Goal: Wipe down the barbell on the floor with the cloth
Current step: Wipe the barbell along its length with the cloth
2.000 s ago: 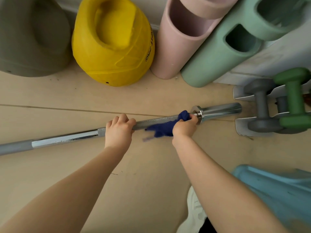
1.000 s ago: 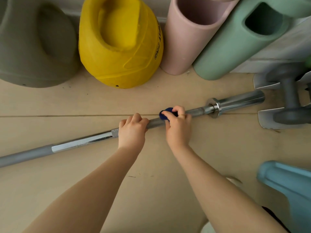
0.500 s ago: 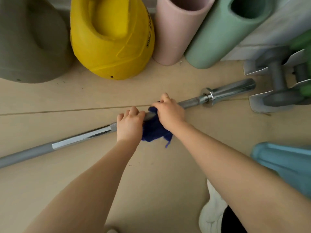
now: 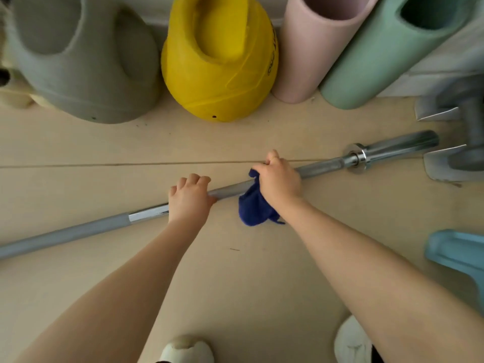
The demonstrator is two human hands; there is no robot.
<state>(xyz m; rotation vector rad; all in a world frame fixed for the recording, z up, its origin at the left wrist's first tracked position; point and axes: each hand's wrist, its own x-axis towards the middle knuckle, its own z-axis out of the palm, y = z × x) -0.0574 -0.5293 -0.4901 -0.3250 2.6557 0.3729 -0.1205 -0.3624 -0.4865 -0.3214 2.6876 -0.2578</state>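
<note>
Your white shoes (image 4: 187, 348) sit nearest on the floor (image 4: 262, 271). Further out, your left hand (image 4: 190, 199) is curled around the barbell (image 4: 78, 231), which lies flat, running from near left to far right. Just right of it, your right hand (image 4: 279, 183) grips the blue cloth (image 4: 252, 208) on the shaft. Beyond, the yellow kettlebell (image 4: 220, 64) stands beside pink and green rollers (image 4: 309, 48).

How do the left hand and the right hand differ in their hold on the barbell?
The left hand grips the barbell bare; the right hand holds a blue cloth against it. The left hand sits nearer the bar's middle, the right hand nearer the chrome sleeve. Both close over the shaft.
</note>
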